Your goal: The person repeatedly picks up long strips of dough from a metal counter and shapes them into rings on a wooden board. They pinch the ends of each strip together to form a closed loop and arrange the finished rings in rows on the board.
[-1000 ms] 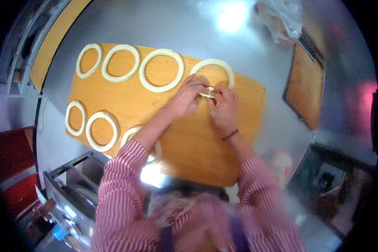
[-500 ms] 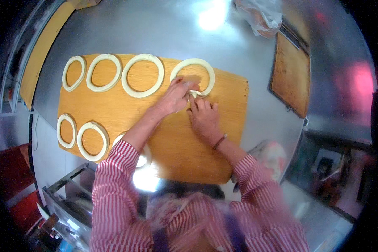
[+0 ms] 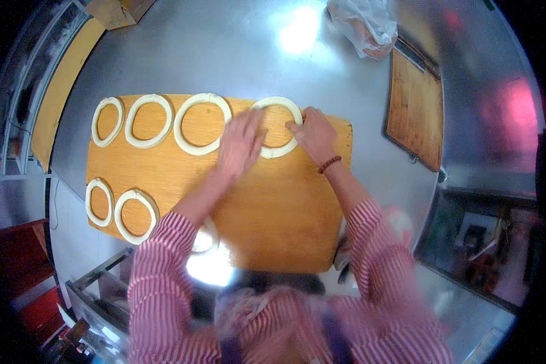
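A pale dough ring (image 3: 273, 151) lies at the upper right of the wooden board (image 3: 273, 206). My left hand (image 3: 241, 142) is stretched over the ring's left side, fingertips on or beside it, slightly blurred. My right hand (image 3: 312, 134) has thumb and fingers curled at the ring's right side, gripping it. Further dough rings (image 3: 182, 142) form a row to the left. A lower row (image 3: 125, 227) sits nearer me, partly hidden by my left forearm.
The board rests on a metal table (image 3: 236, 54). A second wooden board (image 3: 412, 106) is at the right, a plastic bag (image 3: 364, 27) at the back, a cardboard box (image 3: 118, 12) at the top left. A metal rack (image 3: 103, 273) stands lower left.
My hands have moved apart from the join on the ring's near side to its left and right sides; the ring now looks closed and rounder. The whole view has shifted.
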